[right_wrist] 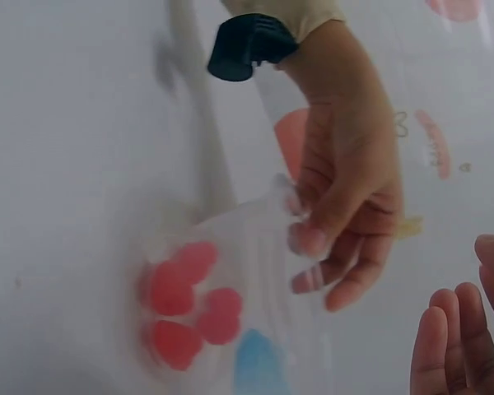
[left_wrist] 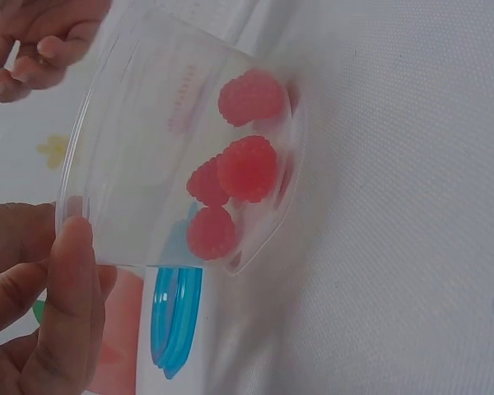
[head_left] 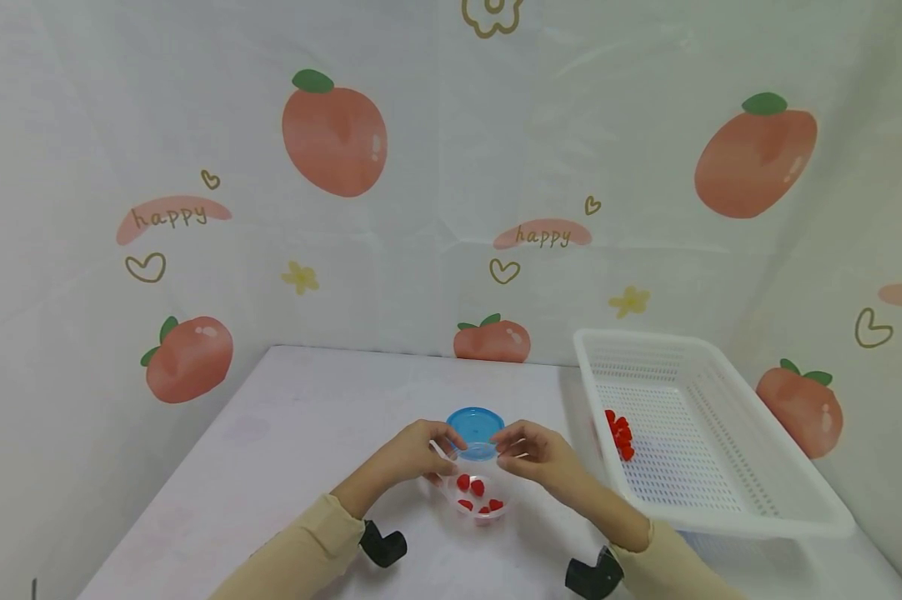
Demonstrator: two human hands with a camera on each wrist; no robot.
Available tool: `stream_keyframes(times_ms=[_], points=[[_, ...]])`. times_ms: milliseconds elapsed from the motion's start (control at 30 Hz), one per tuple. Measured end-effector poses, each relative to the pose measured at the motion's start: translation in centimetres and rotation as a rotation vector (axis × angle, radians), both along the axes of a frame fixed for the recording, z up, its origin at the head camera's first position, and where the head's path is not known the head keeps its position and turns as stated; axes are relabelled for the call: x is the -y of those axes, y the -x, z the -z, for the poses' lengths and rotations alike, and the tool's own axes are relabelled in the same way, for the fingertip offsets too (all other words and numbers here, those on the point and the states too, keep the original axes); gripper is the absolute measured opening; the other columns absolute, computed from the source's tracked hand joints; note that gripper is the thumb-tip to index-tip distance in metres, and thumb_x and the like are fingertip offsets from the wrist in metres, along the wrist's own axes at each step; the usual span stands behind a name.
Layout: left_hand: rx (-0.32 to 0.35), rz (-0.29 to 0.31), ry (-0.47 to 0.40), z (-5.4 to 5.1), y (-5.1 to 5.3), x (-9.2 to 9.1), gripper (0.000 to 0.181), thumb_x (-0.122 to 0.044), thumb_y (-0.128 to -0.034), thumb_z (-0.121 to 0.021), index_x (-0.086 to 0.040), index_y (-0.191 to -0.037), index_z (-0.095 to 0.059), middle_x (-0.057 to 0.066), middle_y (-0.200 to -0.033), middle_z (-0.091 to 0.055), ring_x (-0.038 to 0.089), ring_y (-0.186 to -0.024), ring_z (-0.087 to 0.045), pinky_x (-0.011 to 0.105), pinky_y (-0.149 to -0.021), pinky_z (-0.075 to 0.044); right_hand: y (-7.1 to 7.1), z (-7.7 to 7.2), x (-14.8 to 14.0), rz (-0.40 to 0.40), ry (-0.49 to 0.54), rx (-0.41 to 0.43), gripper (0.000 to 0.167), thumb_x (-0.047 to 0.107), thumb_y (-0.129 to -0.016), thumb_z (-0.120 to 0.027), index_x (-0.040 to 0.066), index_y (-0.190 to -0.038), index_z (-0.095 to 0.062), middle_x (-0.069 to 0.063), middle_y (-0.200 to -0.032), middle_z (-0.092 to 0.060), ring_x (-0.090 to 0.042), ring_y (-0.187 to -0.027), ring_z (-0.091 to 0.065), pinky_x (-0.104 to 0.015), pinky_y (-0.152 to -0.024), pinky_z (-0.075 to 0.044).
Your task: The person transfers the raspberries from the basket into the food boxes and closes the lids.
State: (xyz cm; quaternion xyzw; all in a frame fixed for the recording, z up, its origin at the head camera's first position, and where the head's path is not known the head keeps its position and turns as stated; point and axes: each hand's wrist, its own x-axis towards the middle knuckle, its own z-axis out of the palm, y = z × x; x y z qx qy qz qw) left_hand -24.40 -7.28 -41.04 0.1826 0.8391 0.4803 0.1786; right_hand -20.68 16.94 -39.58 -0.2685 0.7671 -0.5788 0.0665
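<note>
On the table (head_left: 331, 417), in front of the body: clear tub (head_left: 513, 500), roughly upright, rim upward. Unclear from these views: contact between base and table. Round, so without any long axis to favour. Low inside, a few red berries (head_left: 478, 487).

At the rim's left side, left hand (head_left: 419, 450), with thumb and fingers pinched on the thin wall, the berries well below the fingertips. Across the opening, near the rim's right side but apart from it, right hand (head_left: 535, 454): fingers loosely bent, nothing between them. Tub thus between both hands, gripped from the left only.

Just past the tub on the far side, blue lid (head_left: 476, 423). Off to the right, closer to the right hand than to the left, white basket (head_left: 759, 523), with more berries (head_left: 622, 437) just inside. Between the right hand and that cluster, in the way, the basket's raised left wall. Behind everything, backdrop (head_left: 421, 292) printed with fruit.
</note>
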Motion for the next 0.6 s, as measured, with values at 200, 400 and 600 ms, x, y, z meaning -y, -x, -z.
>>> stream_keyframes(times_ms=[200, 400, 600], points=[[0.007, -0.010, 0.000, 0.1, 0.0, 0.0, 0.026, -0.002, -0.0815, -0.073, -0.002, -0.107, -0.067, 0.012, -0.095, -0.061, 0.015, -0.064, -0.060, 0.028, -0.059, -0.058, 0.0, -2.1, -1.1, 0.048, 0.022, -0.032, 0.029, 0.008, -0.092, -0.063, -0.007, -0.116, -0.056, -0.021, -0.109, -0.059, -0.008, -0.093, -0.062, -0.023, -0.082, -0.056], [0.008, -0.016, 0.012, 0.1, 0.0, 0.0, 0.026, -0.003, -0.0808, -0.074, -0.004, -0.105, -0.068, 0.010, -0.094, -0.061, 0.016, -0.065, -0.060, 0.028, -0.059, -0.058, 0.6, -4.5, -2.9, 0.161, 0.032, -0.079, 0.027, 0.009, -0.091, -0.065, 0.000, -0.116, -0.058, -0.002, -0.106, -0.062, -0.010, -0.095, -0.064, -0.021, -0.082, -0.055], [0.012, -0.022, 0.014, 0.1, 0.0, -0.1, 0.026, -0.003, -0.0804, -0.075, -0.005, -0.105, -0.068, 0.010, -0.094, -0.061, 0.016, -0.065, -0.060, 0.028, -0.059, -0.058, 2.1, -6.0, -5.6, 0.197, 0.190, -0.158, 0.025, 0.000, -0.092, -0.061, 0.015, -0.111, -0.063, 0.008, -0.101, -0.063, -0.004, -0.095, -0.062, -0.016, -0.083, -0.053]])
